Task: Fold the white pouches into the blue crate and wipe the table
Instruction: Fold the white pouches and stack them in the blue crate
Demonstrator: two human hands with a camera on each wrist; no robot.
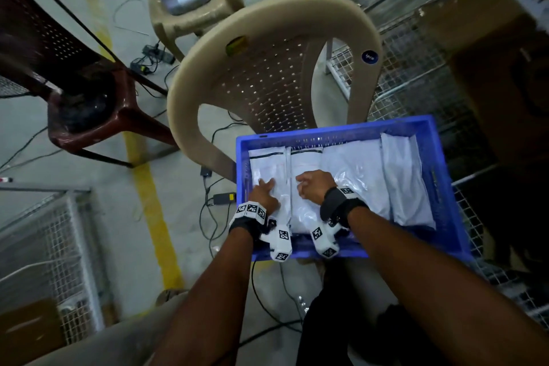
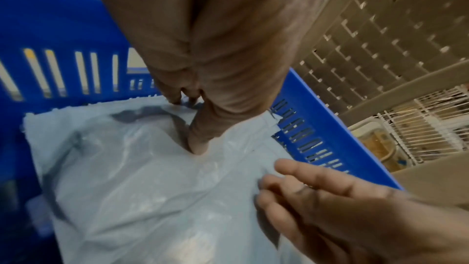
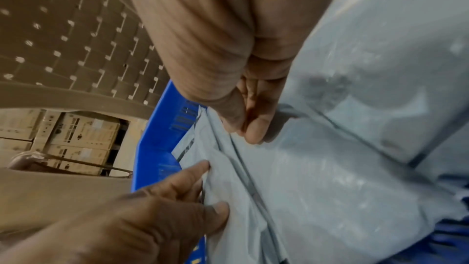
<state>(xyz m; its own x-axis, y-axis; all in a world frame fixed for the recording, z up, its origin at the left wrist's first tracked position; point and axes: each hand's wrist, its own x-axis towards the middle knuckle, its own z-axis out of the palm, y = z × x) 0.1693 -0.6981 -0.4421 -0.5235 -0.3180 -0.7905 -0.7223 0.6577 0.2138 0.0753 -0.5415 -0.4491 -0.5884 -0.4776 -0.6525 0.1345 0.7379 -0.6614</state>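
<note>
White pouches (image 1: 341, 175), glossy, crinkled, folded

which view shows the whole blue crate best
The head view: all four walls of the blue crate show. The left wrist view shows only two slotted walls, the right wrist view just one corner.

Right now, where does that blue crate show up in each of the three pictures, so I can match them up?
Head view: the blue crate sits lower right of centre, white pouches inside, both hands in it.
Left wrist view: its slotted walls run along the upper left and across to the right edge.
Right wrist view: only a strip of wall shows left of centre.
Shared landmark: the beige perforated chair behind the crate.
</note>
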